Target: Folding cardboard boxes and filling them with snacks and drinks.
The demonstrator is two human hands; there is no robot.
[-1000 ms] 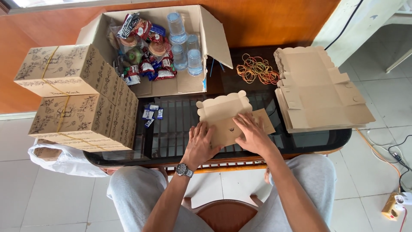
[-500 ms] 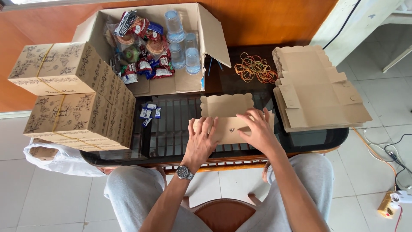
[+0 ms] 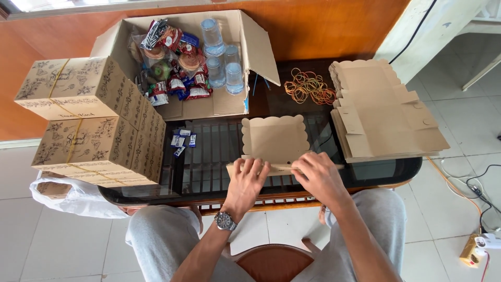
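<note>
A flat brown cardboard box blank (image 3: 275, 138) with scalloped edges stands partly folded upright on the glass table (image 3: 209, 167). My left hand (image 3: 245, 180) presses on its near edge at the left, fingers closed over the fold. At the right of that edge my right hand (image 3: 319, 175) grips the same blank. A wristwatch sits on my left wrist.
A stack of flat box blanks (image 3: 383, 109) lies at the right. Rubber bands (image 3: 309, 86) are piled behind. An open carton (image 3: 198, 57) holds snacks and water cups. Finished tied boxes (image 3: 91, 117) are stacked at the left, small sachets (image 3: 182, 140) beside them. A white bag (image 3: 68, 196) hangs below.
The blank's far panel has been folded up to stand upright. Both hands slid toward its near edge and now press along the fold.
</note>
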